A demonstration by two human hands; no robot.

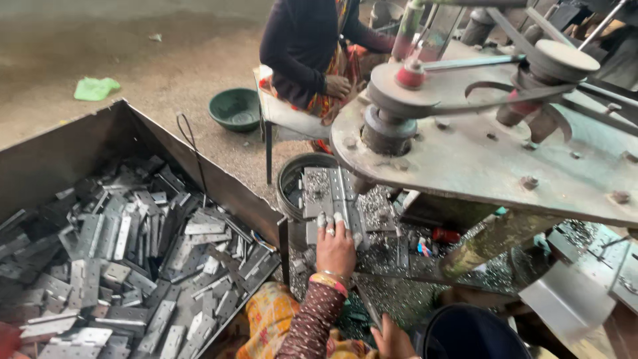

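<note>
My left hand (pixel 335 247) reaches forward from a patterned sleeve with bangles at the wrist. Its taped fingertips are curled over the near end of a flat grey metal hinge (pixel 334 189). The hinge lies with other hinges on a work surface strewn with metal shavings, under the edge of a machine. My right hand (pixel 393 340) shows only partly at the bottom edge. Its fingers are apart with nothing in them, next to a dark round tub (pixel 473 330).
A large steel bin (pixel 60 149) on the left holds several loose hinges (pixel 133 252). A belt-and-pulley machine plate (pixel 478 153) overhangs on the right. Another person (pixel 302 46) sits behind on a stool, near a green bowl (pixel 236 108). A round metal can (pixel 291 178) stands beside the hinges.
</note>
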